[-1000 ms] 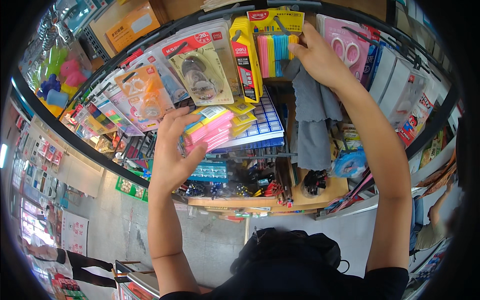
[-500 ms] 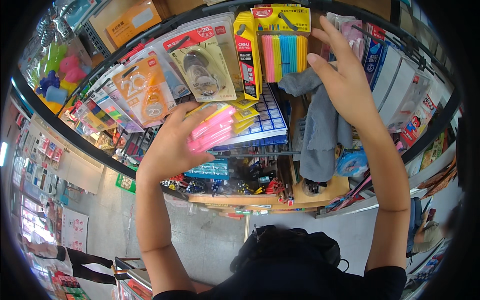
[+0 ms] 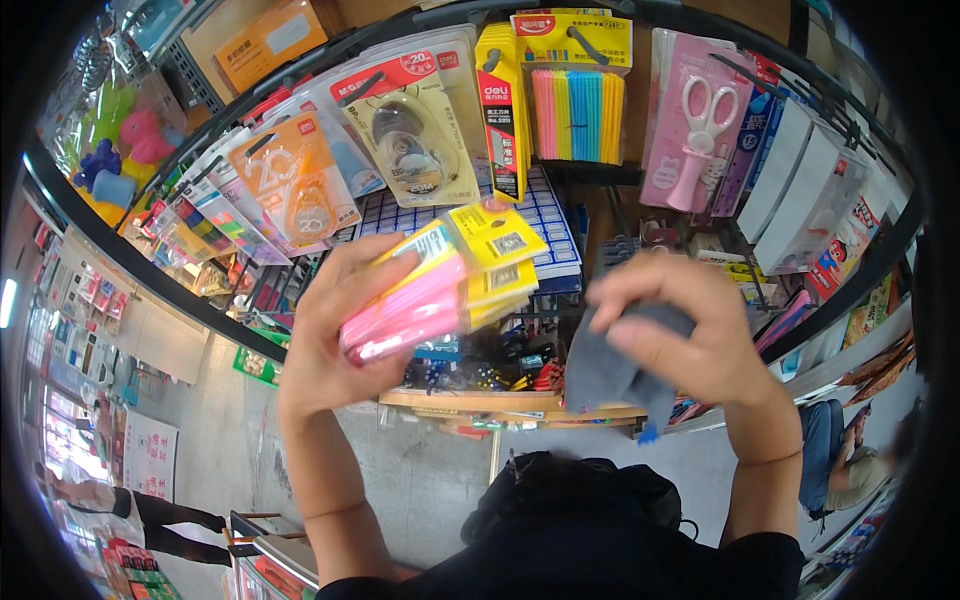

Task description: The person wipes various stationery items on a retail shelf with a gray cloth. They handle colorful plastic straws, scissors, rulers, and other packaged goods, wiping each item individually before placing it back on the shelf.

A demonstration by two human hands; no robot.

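My left hand [image 3: 318, 335] is closed around a stack of clear packs of pink sticks [image 3: 405, 305] with yellow header cards, held in front of the rack. To the right, my right hand [image 3: 705, 325] is curled over a grey cloth [image 3: 612, 365], which hangs below its fingers; the hand and cloth are slightly blurred. Above and between the hands, a pack of multicoloured sticks [image 3: 578, 118] hangs on a hook. Left of that pack hang narrow yellow-and-black packs [image 3: 500, 120] and carded correction tape [image 3: 410, 140].
Pink carded scissors [image 3: 695, 130] hang at the right of the rack. An orange carded tape [image 3: 290, 180] hangs at the left. Blue-bordered label sheets [image 3: 550, 225] lie behind the packs. The black rack rail [image 3: 190, 305] curves along the left front. Other people stand at both sides.
My right hand has come down and toward me with the grey cloth, uncovering the pink scissors. My left hand has drawn the pink stick packs nearer, showing more of their yellow cards.
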